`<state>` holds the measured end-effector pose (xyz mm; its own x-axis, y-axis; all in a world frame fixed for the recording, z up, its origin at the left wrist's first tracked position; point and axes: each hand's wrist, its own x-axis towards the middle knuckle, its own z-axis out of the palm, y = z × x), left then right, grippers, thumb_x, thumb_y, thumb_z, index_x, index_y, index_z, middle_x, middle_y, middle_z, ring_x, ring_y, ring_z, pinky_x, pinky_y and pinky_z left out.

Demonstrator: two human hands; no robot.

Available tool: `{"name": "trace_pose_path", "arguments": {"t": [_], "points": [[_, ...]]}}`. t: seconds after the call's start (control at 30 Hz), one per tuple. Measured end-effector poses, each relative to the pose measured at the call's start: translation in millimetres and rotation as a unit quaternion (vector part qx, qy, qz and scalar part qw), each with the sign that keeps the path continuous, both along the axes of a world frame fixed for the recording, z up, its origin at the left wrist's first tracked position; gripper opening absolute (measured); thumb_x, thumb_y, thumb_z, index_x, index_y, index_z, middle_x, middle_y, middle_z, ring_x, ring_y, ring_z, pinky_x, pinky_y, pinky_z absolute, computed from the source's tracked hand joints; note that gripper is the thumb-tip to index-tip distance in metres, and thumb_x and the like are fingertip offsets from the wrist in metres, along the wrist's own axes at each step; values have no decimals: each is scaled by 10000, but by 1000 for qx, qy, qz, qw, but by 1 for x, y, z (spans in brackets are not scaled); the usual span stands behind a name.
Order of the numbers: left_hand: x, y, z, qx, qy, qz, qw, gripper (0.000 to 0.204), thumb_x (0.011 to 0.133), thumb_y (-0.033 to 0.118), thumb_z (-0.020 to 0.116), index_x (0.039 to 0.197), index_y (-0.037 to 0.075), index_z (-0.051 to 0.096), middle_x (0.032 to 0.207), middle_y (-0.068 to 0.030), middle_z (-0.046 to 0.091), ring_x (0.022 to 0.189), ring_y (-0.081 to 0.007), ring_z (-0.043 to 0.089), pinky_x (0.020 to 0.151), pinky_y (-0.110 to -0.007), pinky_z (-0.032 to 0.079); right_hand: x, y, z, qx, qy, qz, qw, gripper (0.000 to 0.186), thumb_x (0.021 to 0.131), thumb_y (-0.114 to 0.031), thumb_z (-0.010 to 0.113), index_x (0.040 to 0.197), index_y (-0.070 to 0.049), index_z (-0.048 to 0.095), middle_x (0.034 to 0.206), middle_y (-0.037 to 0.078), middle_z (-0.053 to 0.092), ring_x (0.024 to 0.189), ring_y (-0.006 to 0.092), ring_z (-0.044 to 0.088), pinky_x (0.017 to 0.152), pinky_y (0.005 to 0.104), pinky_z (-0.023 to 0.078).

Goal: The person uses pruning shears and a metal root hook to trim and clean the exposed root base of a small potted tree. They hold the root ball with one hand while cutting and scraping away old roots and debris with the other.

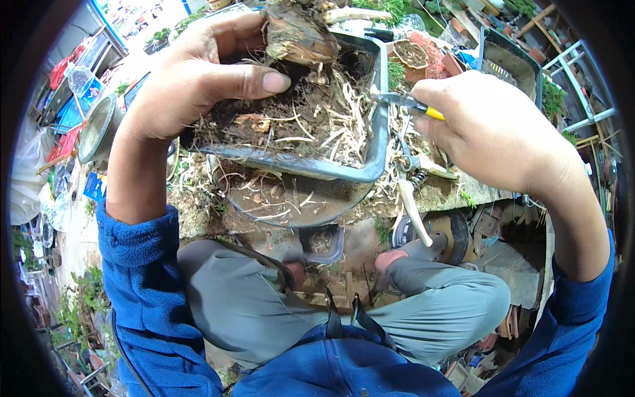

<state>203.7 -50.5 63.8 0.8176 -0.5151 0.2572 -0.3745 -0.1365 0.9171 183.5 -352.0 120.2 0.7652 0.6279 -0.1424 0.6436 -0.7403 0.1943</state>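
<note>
My left hand is wrapped round a gnarled, barky trunk, thumb toward me. Fine roots trail from its base over a dark rectangular plastic tray. Brown soil and many pale cut root pieces lie in the tray. Closed round a small pair of pliers-like cutters with a yellow and black handle, my right hand is at the tray's right rim. The cutters' metal tip points left toward the rim. Whether the jaws are apart I cannot tell.
The tray stands on a round, dirt-strewn turntable-like base. Spring-loaded pruning shears with pale handles lie right of it among root scraps. Beyond sit a small pot and another dark tray. A grey-green pot stands at left.
</note>
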Motion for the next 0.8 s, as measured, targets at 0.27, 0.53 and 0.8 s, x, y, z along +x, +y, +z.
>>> {"name": "trace_pose_path", "arguments": {"t": [0.27,0.53,0.8], "points": [[6,0,-2,40,-26,19,999,557,862,140,785,1358,-33,601,1259,-100,686,1142,-164,629,1007,-286,480,6,6,10,66,4,58,996,353,1003,-193,588,1305,-10,598,965,185,667,939,369,648,863,442,504],[-2,-4,-3,4,8,25,1000,610,851,117,805,1399,-20,576,1276,-94,681,1142,-156,633,1010,-294,488,-5,49,23,219,140,-52,964,337,1008,-299,621,1032,31,689,772,56,588,725,146,556,674,319,457],[-4,1,-6,18,7,77,997,537,853,111,821,1330,25,591,1207,-54,649,1096,-127,612,906,-264,501,6,60,13,223,24,60,973,336,985,-276,660,1028,56,684,861,150,632,766,266,610,706,397,481]]}}
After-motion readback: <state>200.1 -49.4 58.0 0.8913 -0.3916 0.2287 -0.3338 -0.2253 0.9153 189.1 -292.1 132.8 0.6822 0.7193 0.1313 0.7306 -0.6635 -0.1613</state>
